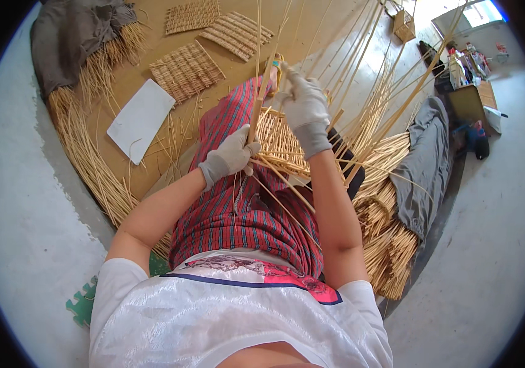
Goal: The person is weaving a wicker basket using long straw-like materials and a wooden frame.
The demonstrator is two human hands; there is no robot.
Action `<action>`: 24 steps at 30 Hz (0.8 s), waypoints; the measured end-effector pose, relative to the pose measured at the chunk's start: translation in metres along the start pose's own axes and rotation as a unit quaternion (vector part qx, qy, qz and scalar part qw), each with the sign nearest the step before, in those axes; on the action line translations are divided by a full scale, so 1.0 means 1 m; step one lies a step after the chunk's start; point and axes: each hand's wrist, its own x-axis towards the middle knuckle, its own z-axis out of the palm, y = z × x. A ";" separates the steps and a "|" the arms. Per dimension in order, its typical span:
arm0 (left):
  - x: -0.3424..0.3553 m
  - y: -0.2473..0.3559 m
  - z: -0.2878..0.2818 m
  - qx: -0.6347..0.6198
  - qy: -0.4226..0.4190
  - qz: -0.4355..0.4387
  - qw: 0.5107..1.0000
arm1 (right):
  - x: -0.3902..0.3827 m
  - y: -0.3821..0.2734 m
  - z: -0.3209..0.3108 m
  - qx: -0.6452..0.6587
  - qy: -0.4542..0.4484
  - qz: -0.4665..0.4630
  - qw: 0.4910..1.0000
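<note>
In our gloved left hand (228, 153), the fingers close around a few upright canes (256, 115). Our gloved right hand (307, 109) is raised just to the right of them, its fingers bent near the strands; we cannot tell whether it grips one. Between and below the hands, the woven wicker piece (274, 130) rests over our lap, loose cane ends poking from its near edge toward us. Beneath it we wear a red striped garment (231, 214).

Farther out on our left, a white board (141, 121) lies on the brown floor covering, with three woven mats (187, 72) beyond it. A long bundle of stalks (84, 153) curves along that side, and a dark cloth (78, 40) covers part of the straw at its far end. On our right, we have a thick stack of canes (388, 239), partly under a grey cloth (425, 165).
</note>
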 end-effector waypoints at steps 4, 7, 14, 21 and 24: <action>-0.003 0.006 0.003 -0.011 0.013 -0.030 0.999 | -0.009 -0.046 0.017 0.075 0.087 -0.224 0.968; -0.004 -0.003 -0.002 -0.034 0.028 -0.025 0.999 | -0.071 -0.034 0.000 0.043 0.199 -0.088 0.975; 0.008 -0.004 -0.020 -0.047 -0.027 -0.062 0.997 | -0.129 0.007 0.040 -0.078 0.159 -0.066 0.982; 0.004 0.004 -0.018 -0.036 -0.019 -0.074 0.996 | -0.105 -0.005 0.073 -0.113 0.066 -0.011 0.991; 0.004 0.004 -0.030 -0.086 -0.069 -0.070 0.991 | -0.116 -0.011 0.046 -0.076 0.031 0.019 0.996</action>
